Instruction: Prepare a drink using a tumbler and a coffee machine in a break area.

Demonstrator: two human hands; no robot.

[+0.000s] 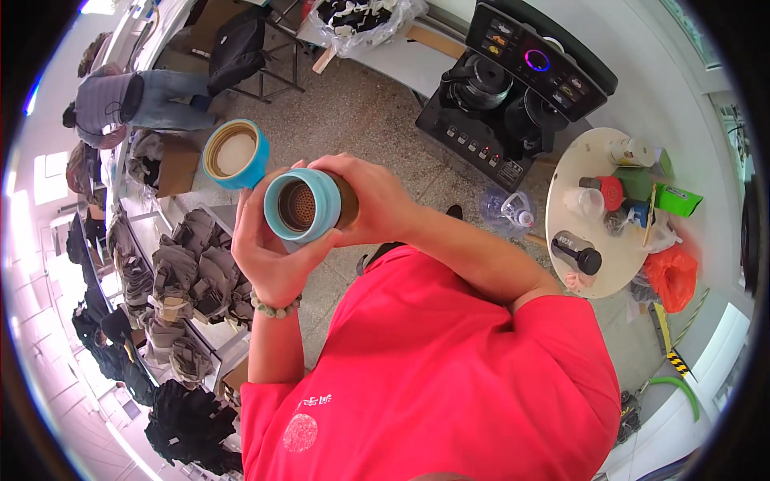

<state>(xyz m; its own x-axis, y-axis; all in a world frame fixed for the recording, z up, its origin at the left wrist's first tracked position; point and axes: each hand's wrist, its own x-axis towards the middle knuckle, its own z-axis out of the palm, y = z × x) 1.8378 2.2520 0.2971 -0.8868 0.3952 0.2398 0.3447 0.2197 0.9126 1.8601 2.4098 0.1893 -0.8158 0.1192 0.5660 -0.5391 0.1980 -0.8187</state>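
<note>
My left hand (269, 264) and my right hand (377, 196) are closed round a bottle with a light blue collar (322, 207), held up in front of my red shirt. Its mouth faces me, and a metal mesh strainer (302, 207) shows inside. The brownish side of the bottle lies mostly under my right palm. Touching the fingers of my left hand is a blue lid (235, 154), off the bottle, its pale inner side turned up; whether those fingers grip it is hidden. A beaded bracelet circles my left wrist.
Ahead right stands a black tea machine (481, 112) with a kettle and lit panel. A round table (597, 224) to the right bears a dark bottle (576, 253), cups and bags; a clear plastic jug (507, 210) is beside it. Folded garments (192, 272) pile up left, where a person (136, 100) bends over.
</note>
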